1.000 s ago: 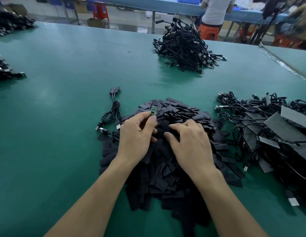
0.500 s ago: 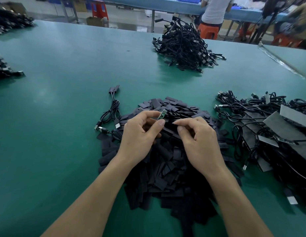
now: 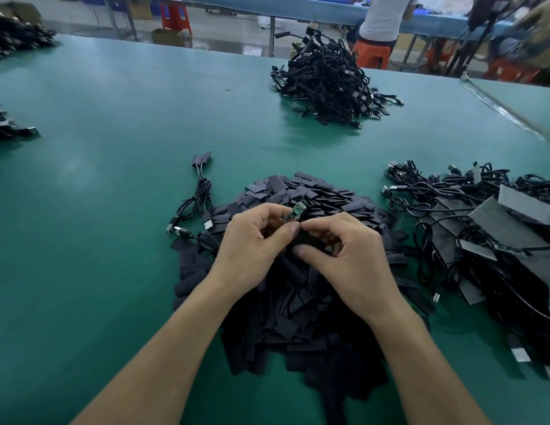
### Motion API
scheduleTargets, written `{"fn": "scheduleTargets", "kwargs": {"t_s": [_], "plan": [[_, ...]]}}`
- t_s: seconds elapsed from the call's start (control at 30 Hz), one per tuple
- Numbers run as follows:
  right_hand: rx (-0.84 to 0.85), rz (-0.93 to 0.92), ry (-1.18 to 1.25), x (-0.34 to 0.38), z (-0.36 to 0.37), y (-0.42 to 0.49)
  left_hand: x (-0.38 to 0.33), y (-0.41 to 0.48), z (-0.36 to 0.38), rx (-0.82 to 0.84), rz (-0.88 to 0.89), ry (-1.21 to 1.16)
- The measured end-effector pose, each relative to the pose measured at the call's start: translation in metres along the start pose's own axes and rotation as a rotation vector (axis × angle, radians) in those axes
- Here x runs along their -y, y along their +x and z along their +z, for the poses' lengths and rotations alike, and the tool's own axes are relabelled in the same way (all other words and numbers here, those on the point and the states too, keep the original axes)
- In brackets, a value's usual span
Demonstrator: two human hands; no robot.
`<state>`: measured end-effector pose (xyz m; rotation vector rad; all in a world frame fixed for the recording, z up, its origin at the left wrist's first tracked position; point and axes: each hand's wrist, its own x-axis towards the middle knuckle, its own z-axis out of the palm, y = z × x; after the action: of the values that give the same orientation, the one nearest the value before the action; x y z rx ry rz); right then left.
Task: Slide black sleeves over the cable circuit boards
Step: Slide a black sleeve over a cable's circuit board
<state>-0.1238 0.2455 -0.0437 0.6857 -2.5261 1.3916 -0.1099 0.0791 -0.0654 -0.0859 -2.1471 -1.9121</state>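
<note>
A big pile of flat black sleeves (image 3: 298,302) lies on the green table in front of me. Over it, my left hand (image 3: 252,243) pinches a small green circuit board (image 3: 294,211) whose free end points up and to the right. My right hand (image 3: 347,256) pinches one black sleeve (image 3: 307,239) just below and right of the board, thumb under it and fingers curled over. The board and the sleeve are close together; whether they touch is hidden by my fingers.
Two sleeved cables (image 3: 197,200) lie left of the sleeve pile. Tangled cables with grey pads (image 3: 482,228) fill the right side. A heap of cables (image 3: 326,84) sits at the far middle, more black bundles (image 3: 10,127) at the far left. A person (image 3: 384,16) sits beyond the table.
My right hand has lifted a sleeve out of the pile and brought it up to the board. My left hand has tilted the board to the right, toward the sleeve.
</note>
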Motion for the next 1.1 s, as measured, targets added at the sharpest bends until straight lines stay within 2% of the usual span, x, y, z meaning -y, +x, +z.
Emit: {"fn": "scheduleTargets", "kwargs": {"t_s": [0.1,0.33,0.57,0.77,1.1], "plan": [[-0.001,-0.019,-0.063,0.000,0.000,0.000,0.001,0.000,0.000,-0.003,-0.018,-0.001],[-0.088,0.030,-0.030,-0.002,-0.006,0.000,0.000,0.000,-0.002,-0.001,-0.057,0.013],[-0.179,0.095,0.032,-0.010,-0.020,-0.001,-0.001,-0.001,-0.002,0.012,0.008,0.066],[-0.142,0.102,0.088,-0.011,-0.023,-0.003,0.000,-0.001,-0.004,0.047,0.034,0.150],[-0.096,0.079,-0.001,-0.017,-0.020,-0.001,0.001,-0.001,-0.003,0.033,0.043,0.231]]}}
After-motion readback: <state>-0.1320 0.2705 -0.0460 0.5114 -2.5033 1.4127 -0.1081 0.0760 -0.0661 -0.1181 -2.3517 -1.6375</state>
